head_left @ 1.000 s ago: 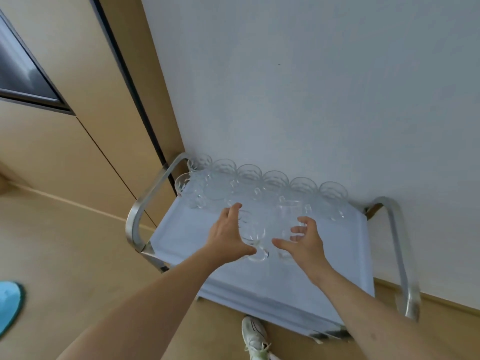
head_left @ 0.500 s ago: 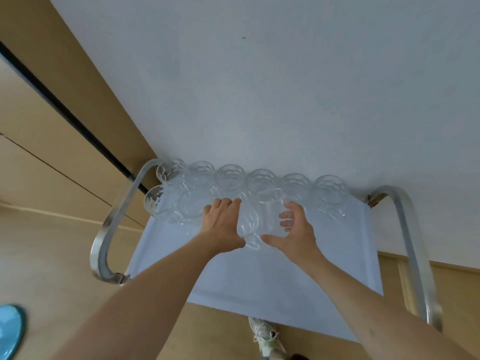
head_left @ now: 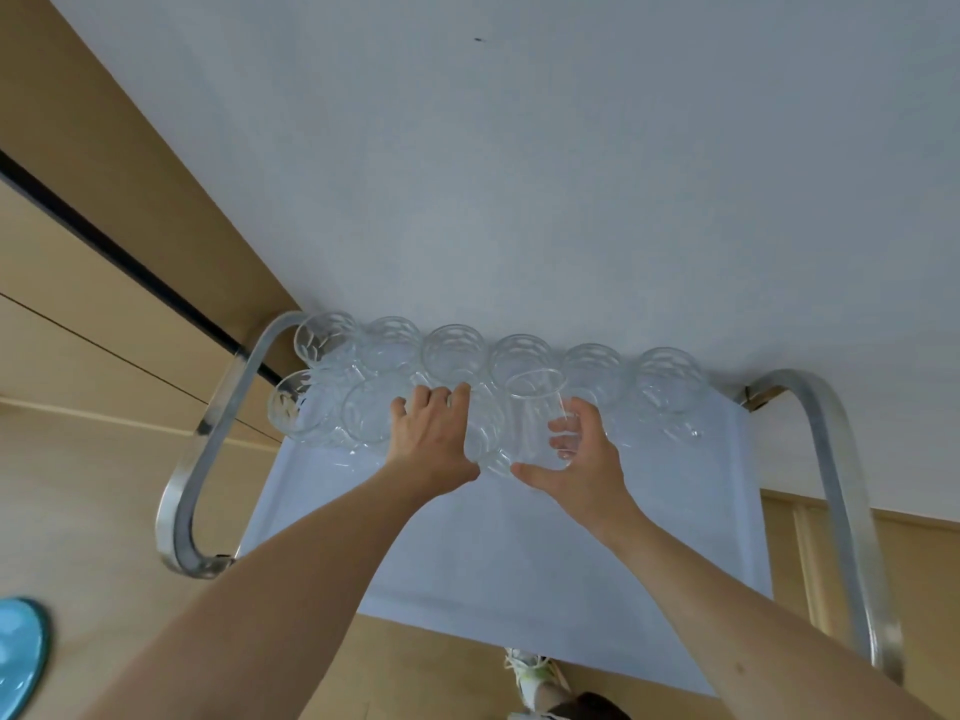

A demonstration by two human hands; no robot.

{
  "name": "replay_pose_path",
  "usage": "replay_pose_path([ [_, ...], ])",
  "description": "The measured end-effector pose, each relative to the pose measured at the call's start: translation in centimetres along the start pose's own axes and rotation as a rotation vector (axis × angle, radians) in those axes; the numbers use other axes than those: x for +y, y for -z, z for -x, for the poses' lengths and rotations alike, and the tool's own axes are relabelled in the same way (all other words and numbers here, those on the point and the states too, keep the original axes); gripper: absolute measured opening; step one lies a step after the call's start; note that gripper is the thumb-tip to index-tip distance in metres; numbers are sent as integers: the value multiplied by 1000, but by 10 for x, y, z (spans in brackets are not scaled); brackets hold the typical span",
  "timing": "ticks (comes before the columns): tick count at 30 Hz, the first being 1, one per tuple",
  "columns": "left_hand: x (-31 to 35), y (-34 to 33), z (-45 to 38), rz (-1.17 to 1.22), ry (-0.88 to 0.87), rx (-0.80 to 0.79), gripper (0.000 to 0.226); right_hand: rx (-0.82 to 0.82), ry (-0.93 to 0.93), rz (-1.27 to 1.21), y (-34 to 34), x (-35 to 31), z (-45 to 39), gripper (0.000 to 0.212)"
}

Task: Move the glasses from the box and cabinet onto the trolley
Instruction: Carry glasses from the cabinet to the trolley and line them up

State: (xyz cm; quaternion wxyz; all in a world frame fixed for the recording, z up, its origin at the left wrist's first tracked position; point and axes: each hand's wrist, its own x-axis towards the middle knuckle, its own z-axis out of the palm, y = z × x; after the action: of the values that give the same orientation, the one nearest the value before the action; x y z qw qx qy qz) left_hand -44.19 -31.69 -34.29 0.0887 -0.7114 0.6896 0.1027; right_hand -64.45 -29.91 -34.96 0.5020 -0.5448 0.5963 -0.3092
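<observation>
Clear cut-pattern glass tumblers [head_left: 452, 350], glossy, brushed shiny metal trolley handles [head_left: 208, 449], smooth matt pale surface [head_left: 519, 553], matt wood-look panels [head_left: 78, 314] left of trolley

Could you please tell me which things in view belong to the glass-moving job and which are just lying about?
Job: clear glasses in rows, steel-handled trolley with pale blue top, left hand, right hand, each gripping a glass.
Lying about: round turquoise object on the floor.
</observation>
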Motion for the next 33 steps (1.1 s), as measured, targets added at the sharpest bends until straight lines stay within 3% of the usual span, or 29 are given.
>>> replay_pose_path([
  [16, -16, -4, -1, -40, 40, 30, 97, -11, -5, -42, -21, 0, -10, 96],
  [21, -20, -5, 4, 61, 22, 37, 102, 17, -13, -48, -27, -1, -5, 92],
  [33, -94, -7, 57, 228, -64, 167, 82, 141, 3, -54, -71, -25, 39, 94],
])
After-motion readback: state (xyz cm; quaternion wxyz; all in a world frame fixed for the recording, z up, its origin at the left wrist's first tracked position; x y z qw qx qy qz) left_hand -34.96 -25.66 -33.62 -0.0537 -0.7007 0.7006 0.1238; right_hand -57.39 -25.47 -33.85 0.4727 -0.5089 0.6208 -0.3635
